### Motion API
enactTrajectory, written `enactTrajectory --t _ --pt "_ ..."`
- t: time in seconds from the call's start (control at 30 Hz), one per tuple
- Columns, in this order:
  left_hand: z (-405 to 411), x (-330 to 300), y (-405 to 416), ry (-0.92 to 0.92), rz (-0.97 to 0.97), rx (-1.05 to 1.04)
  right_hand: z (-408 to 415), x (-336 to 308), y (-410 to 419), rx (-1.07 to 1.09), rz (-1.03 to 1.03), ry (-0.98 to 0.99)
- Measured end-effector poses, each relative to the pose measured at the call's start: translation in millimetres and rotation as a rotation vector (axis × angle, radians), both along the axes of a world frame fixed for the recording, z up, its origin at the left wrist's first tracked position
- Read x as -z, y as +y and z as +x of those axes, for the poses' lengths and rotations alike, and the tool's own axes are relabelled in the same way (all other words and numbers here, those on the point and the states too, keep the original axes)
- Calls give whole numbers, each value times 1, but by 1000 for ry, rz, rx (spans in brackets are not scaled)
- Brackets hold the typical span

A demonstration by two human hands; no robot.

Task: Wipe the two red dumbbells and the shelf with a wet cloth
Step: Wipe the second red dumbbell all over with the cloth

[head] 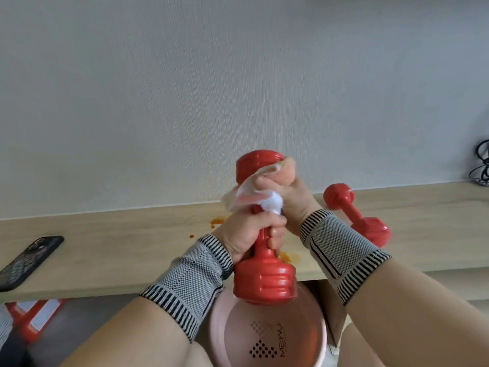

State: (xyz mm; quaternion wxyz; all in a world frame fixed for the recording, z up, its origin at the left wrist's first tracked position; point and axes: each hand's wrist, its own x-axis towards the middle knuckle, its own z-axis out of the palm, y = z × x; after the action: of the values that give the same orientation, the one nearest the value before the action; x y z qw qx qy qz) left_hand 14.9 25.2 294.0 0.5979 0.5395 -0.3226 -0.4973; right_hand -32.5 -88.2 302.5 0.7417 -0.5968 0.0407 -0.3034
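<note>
a: where's the first red dumbbell [264,263]?
b: centre frame, upright; the left hand [248,234] grips its handle.
a: and the right hand [285,197]?
b: it clutches the cloth [264,186] against the top end.
a: the other red dumbbell [354,215]?
b: right of centre, lying on the shelf [132,250], which has orange stains [217,222].

Held upright: one red dumbbell [264,260], ribbed ends, pink-and-white wet cloth [254,192] bunched against its upper end. Lying on the pale wooden shelf [132,234], stained with orange splatters: second red dumbbell [356,217], angled, right.
</note>
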Motion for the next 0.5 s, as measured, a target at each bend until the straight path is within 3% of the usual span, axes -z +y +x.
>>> enactTrajectory --t 0.07,0.13,0.3,0.37,0.5 --pt "2 -7 2 -28 0 45 0 5 2 -181 213 5" --pt "5 -9 5 -108 5 62 1 6 4 -242 266 18" --pt "17 0 11 -586 155 -48 -5 -20 -9 -242 474 -61" --pt "21 3 12 -760 255 -66 -5 -26 -17 -78 275 107" --pt "28 1 11 -1296 490 14 -14 -35 -5 109 -475 473"
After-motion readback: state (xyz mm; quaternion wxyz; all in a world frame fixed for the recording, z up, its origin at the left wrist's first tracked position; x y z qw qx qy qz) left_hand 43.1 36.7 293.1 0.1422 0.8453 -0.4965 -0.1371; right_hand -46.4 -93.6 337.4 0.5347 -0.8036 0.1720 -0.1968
